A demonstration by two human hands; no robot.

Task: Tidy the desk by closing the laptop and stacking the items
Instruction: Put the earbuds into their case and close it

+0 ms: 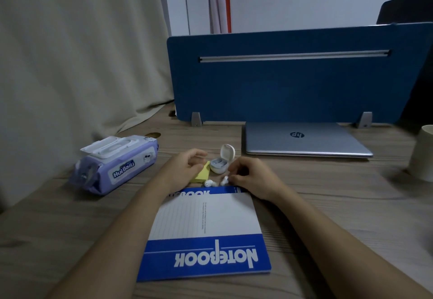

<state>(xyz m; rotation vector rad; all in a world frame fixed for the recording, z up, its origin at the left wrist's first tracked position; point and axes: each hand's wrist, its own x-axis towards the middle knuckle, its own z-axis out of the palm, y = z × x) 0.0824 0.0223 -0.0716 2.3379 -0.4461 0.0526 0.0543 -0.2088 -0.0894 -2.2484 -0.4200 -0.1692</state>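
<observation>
— What are the hands doing?
— The right hand (251, 178) has its fingers curled narrow, tips pinching one white earbud (224, 180) on the desk. The left hand (185, 166) rests loosely cupped on the yellow sticky notes (201, 175), gripping nothing.
— And between them?
— The earbud case (222, 161), lid up, with a second earbud (209, 183) lying just at its 6 o'clock.
— Farther out?
— The blue notebook (206, 233) lies flat at 6 o'clock from the hands, the wipes pack (116, 165) at 9 o'clock, and the closed silver laptop (304, 140) at 1 o'clock.
— The setting?
— A wood-grain desk (339, 205), a blue divider panel (293, 76) standing at 12 o'clock, a beige curtain (70, 53) at 10 o'clock, and a pale cup (423, 156) at 3 o'clock.
</observation>
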